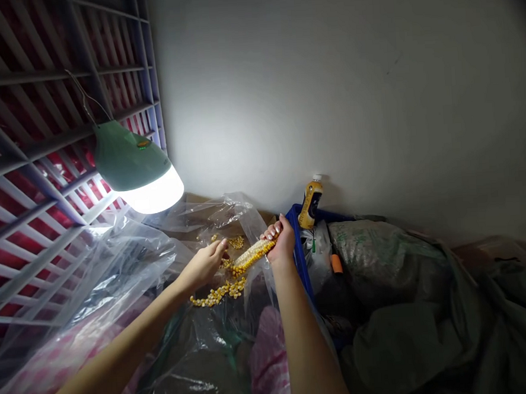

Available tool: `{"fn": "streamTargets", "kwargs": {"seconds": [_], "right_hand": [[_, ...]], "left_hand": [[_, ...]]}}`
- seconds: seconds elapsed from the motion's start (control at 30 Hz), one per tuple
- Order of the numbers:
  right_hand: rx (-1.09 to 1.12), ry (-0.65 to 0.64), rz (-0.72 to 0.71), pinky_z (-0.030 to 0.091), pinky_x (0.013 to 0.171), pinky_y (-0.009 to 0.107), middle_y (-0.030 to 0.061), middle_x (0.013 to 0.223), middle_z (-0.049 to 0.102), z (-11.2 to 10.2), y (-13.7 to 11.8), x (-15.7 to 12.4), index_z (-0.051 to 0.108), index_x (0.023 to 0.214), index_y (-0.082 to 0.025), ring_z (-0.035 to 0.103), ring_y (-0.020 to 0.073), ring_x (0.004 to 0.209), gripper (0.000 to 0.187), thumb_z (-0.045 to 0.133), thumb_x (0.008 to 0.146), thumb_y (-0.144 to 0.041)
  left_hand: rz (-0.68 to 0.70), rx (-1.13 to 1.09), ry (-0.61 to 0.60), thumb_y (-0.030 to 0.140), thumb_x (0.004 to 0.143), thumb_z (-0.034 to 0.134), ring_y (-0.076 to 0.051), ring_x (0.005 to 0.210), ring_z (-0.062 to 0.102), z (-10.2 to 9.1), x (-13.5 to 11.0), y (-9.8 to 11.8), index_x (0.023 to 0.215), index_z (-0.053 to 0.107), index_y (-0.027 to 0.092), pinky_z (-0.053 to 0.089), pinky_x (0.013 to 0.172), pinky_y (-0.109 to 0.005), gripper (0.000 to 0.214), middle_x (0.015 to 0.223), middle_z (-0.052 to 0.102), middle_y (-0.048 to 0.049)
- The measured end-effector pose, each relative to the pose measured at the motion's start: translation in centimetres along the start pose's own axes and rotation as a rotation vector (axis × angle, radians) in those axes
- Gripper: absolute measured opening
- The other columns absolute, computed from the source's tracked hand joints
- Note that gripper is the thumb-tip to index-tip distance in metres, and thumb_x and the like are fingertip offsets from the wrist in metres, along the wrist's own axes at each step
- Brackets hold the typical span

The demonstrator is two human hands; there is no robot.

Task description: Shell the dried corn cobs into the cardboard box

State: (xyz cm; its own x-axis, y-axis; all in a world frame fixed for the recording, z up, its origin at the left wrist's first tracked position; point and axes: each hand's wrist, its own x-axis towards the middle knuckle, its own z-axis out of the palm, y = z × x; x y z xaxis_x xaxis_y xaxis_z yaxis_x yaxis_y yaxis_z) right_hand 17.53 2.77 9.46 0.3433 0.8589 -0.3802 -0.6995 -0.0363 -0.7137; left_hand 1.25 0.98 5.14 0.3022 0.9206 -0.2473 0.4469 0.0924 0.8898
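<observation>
Corn cob lies clenched in our right hand, its free end just beside our left hand, which stays loosely curved and holds nothing. We count one cob, two hands, and loose kernels in patches on a plastic sheet; one bottle stands by one blue crate.

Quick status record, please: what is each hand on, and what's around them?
Right hand: gripping a partly stripped corn cob
Left hand: beside the cob's end
Below hands: loose corn kernels on clear plastic sheeting
Nearby: lit green hanging lamp; blue crate; yellow bottle
</observation>
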Motion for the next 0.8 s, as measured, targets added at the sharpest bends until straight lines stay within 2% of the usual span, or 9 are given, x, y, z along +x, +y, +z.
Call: {"fn": "streamTargets", "kwargs": {"seconds": [0.1, 0.2, 0.33, 0.47, 0.57, 0.67, 0.73, 0.8], "right_hand": [[0.055, -0.005, 0.042, 0.027, 0.037, 0.019, -0.0092, 0.033, 0.025, -0.8, -0.7, 0.4, 0.022, 0.047, -0.019, 0.025, 0.0045, 0.028, 0.041, 0.043, 0.079, -0.033], [0.125, -0.015, 0.082, 0.027, 0.038, 0.019, -0.0097, 0.033, 0.025, -1.5, -1.4, 0.7, 0.021, 0.047, -0.019, 0.025, 0.004, 0.029, 0.04, 0.045, 0.077, -0.031], [0.16, -0.041, 0.105, 0.028, 0.039, 0.018, -0.0098, 0.033, 0.026, -1.8, -2.2, 0.6, 0.021, 0.046, -0.018, 0.024, 0.0032, 0.029, 0.042, 0.047, 0.076, -0.032], [0.131, -0.052, 0.111, 0.028, 0.039, 0.018, -0.0097, 0.033, 0.026, -1.8, -2.4, 0.3, 0.02, 0.045, -0.018, 0.024, 0.0034, 0.029, 0.044, 0.048, 0.075, -0.035], [0.111, -0.046, 0.066, 0.029, 0.039, 0.019, -0.0097, 0.034, 0.026, -1.9, -2.1, 0.3, 0.02, 0.046, -0.018, 0.024, 0.0036, 0.029, 0.044, 0.048, 0.075, -0.037], [0.099, -0.022, 0.025, 0.028, 0.038, 0.019, -0.0099, 0.034, 0.024, -1.7, -1.7, 0.1, 0.019, 0.047, -0.019, 0.023, 0.0038, 0.029, 0.044, 0.046, 0.075, -0.038], [0.11, -0.031, 0.026, 0.027, 0.037, 0.019, -0.0098, 0.033, 0.023, -1.3, -1.3, -0.1, 0.019, 0.047, -0.019, 0.022, 0.0042, 0.029, 0.043, 0.045, 0.076, -0.037], [0.142, -0.037, 0.029, 0.026, 0.037, 0.02, -0.0096, 0.033, 0.024, -1.0, -1.0, -0.2, 0.02, 0.047, -0.019, 0.022, 0.0046, 0.028, 0.041, 0.044, 0.077, -0.034]], "left_hand": [[0.142, 0.078, -0.217, 0.057, 0.077, 0.037, -0.016, 0.067, 0.051, -0.9, -1.5, 1.3, 0.087, 0.061, 0.017, 0.038, 0.061, -0.024, 0.048, 0.074, 0.061, -0.0023], [0.201, 0.02, -0.367, 0.055, 0.077, 0.041, -0.014, 0.065, 0.05, -1.0, -2.5, 2.1, 0.101, 0.061, 0.019, 0.038, 0.057, -0.02, 0.048, 0.079, 0.061, -0.001], [0.21, -0.073, -0.382, 0.054, 0.078, 0.043, -0.015, 0.07, 0.053, -1.0, -2.7, 2.4, 0.108, 0.06, 0.019, 0.042, 0.062, -0.021, 0.049, 0.088, 0.064, -0.0027], [0.168, -0.1, -0.383, 0.057, 0.078, 0.041, -0.016, 0.07, 0.055, -0.3, -2.5, 2.1, 0.109, 0.059, 0.018, 0.044, 0.064, -0.023, 0.053, 0.088, 0.063, -0.0041], [0.161, -0.066, -0.326, 0.058, 0.08, 0.033, -0.017, 0.069, 0.055, 0.9, -2.6, 1.6, 0.097, 0.058, 0.017, 0.045, 0.064, -0.025, 0.051, 0.08, 0.06, -0.004], [0.159, -0.029, -0.124, 0.057, 0.081, 0.024, -0.017, 0.066, 0.053, 2.4, -2.4, 1.1, 0.079, 0.054, 0.017, 0.044, 0.063, -0.027, 0.049, 0.07, 0.056, -0.0032], [0.094, -0.012, 0.009, 0.059, 0.079, 0.024, -0.017, 0.062, 0.051, 3.0, -2.0, 0.8, 0.068, 0.048, 0.018, 0.044, 0.06, -0.028, 0.049, 0.063, 0.051, -0.0025], [-0.014, -0.078, 0.057, 0.063, 0.076, 0.027, -0.017, 0.059, 0.049, 3.1, -1.4, 0.5, 0.065, 0.045, 0.018, 0.044, 0.055, -0.029, 0.05, 0.059, 0.049, -0.0017]]}}
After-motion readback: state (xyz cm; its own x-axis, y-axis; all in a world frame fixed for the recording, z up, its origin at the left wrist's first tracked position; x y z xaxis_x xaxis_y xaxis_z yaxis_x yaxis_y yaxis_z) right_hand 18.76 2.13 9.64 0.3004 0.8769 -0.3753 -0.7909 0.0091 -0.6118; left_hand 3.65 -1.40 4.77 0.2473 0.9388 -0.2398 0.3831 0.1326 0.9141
